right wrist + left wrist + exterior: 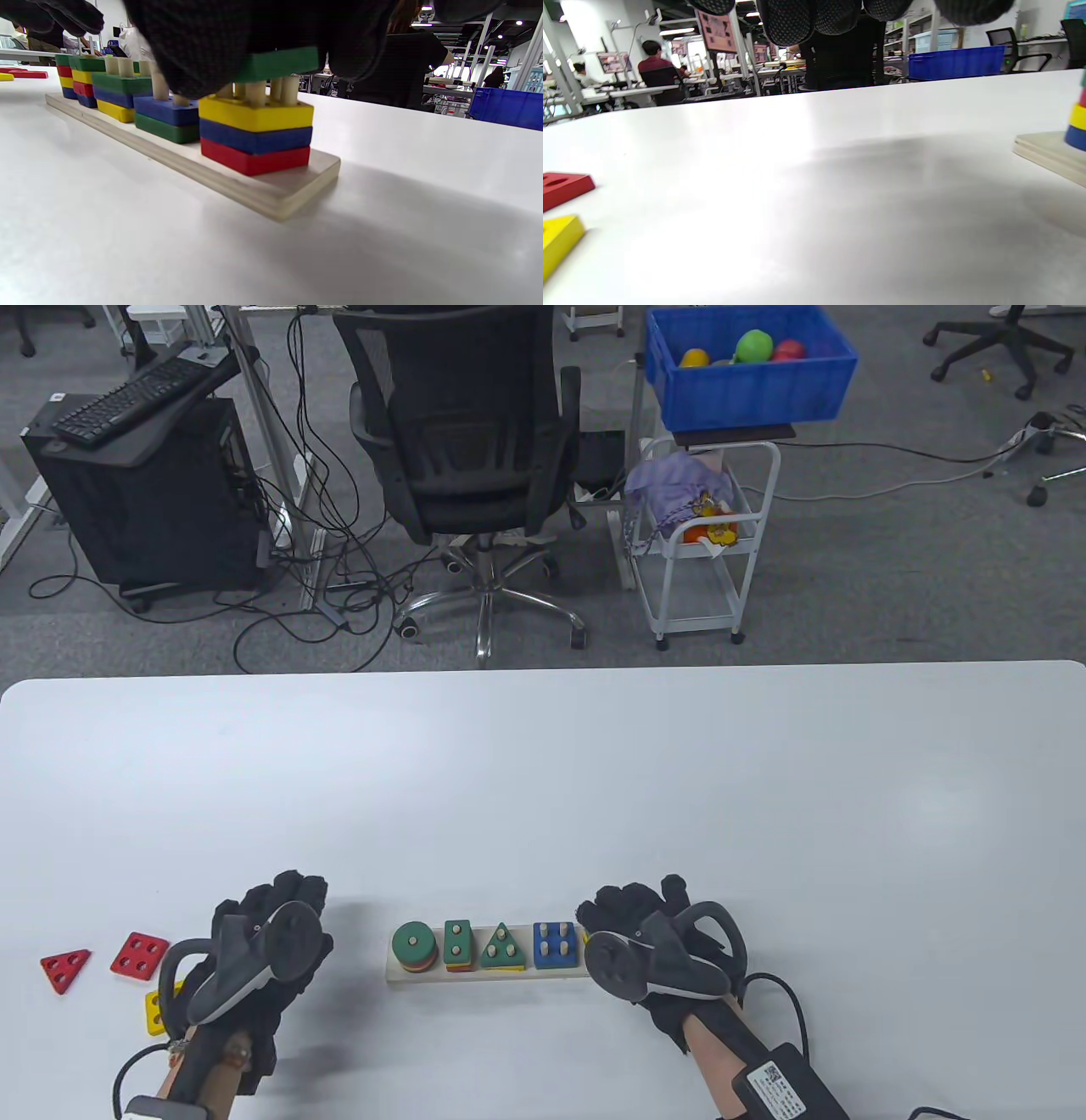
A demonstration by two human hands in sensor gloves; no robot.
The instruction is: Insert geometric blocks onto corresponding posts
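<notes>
A wooden post board (488,974) holds stacks topped by a green circle (414,937), a green rectangle (457,936), a green triangle (501,948) and a blue square (555,943). My right hand (615,912) covers the board's right end. In the right wrist view it grips a green block (278,63) at the tops of the posts, above a yellow, blue and red stack (256,133). My left hand (276,903) rests empty on the table, left of the board. A red triangle (65,969), a red square (138,954) and a yellow block (156,1011) lie loose to its left.
The left wrist view shows the red block (564,188) and the yellow block (558,241) at the left, and the board's end (1048,154) at the right. Beyond the table's far edge stand an office chair (462,449) and a cart with a blue bin (747,364).
</notes>
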